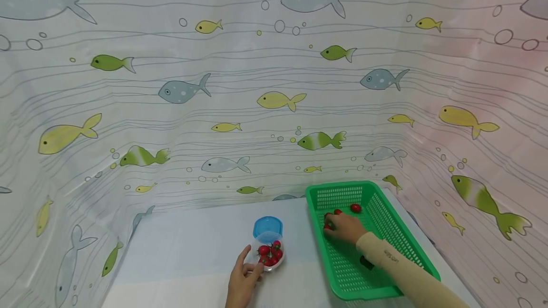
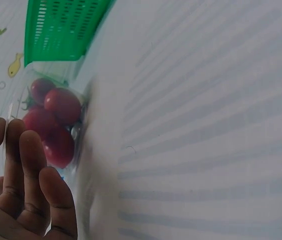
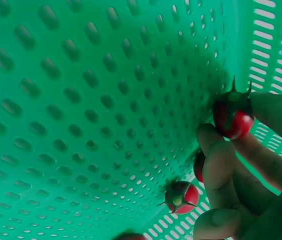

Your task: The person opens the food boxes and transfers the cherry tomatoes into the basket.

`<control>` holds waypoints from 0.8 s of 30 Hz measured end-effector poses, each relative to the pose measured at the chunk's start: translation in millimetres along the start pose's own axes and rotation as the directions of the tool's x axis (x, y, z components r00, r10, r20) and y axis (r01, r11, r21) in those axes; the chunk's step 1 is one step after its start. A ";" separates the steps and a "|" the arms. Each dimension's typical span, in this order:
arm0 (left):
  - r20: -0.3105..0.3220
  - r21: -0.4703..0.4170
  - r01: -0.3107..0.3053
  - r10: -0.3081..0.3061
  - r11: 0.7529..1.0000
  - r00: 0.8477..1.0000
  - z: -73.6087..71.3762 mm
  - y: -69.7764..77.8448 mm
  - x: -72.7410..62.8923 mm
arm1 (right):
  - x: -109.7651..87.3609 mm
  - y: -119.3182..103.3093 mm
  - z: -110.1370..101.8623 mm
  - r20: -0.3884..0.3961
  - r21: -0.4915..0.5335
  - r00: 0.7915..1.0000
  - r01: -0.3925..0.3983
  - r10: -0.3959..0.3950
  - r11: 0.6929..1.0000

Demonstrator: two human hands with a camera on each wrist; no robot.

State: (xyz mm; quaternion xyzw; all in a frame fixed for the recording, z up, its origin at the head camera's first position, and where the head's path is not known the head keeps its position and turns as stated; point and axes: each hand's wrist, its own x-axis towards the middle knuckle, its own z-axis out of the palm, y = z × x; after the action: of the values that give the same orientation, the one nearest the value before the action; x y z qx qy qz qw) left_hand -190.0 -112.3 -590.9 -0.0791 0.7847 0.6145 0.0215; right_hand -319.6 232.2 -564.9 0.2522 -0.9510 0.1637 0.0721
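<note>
My left hand (image 1: 244, 274) is at the near left side of a small clear plastic container (image 1: 281, 263), its thumb and a finger pinching the rim. Several red cherry tomatoes (image 2: 63, 106) with green stems fill the container. In the right wrist view my right hand (image 3: 276, 165) pinches a cherry tomato (image 3: 235, 122), green calyx upward, between thumb and finger. This hand reaches into a green plastic basket (image 1: 324, 251), close to its left wall. Another tomato (image 3: 181, 196) lies below the fingers, and one more is partly hidden behind them.
Beyond the container lies a blue lid (image 1: 268, 226). One loose tomato (image 1: 356, 208) rests near the basket's far end, and a small dark object (image 1: 366, 263) shows beneath the right sleeve. A fish-patterned curtain (image 1: 274, 127) surrounds the white table (image 1: 184, 246).
</note>
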 end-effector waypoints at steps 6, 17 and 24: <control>0.003 -0.014 0.005 -0.005 1.000 1.000 -0.9 1.5 -0.4 | -1.7 -5.2 -5.2 0.004 0.023 1.000 -0.009 0.009 1.000; -0.002 -0.015 0.012 -0.012 1.000 1.000 0.3 1.4 -0.3 | 6.2 -11.4 -21.4 -0.019 0.046 0.991 -0.133 0.134 0.990; 0.004 -0.022 0.006 -0.006 1.000 1.000 -0.1 2.9 -0.7 | 16.7 -27.9 -47.9 -0.122 0.071 0.987 -0.093 0.101 0.993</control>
State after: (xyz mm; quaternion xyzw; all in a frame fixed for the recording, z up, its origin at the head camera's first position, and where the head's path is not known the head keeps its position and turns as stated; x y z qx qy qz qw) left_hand -189.7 -111.6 -588.0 -0.0805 0.7776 0.6231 0.0238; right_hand -317.4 218.4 -508.8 0.1972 -0.9499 0.2135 0.1152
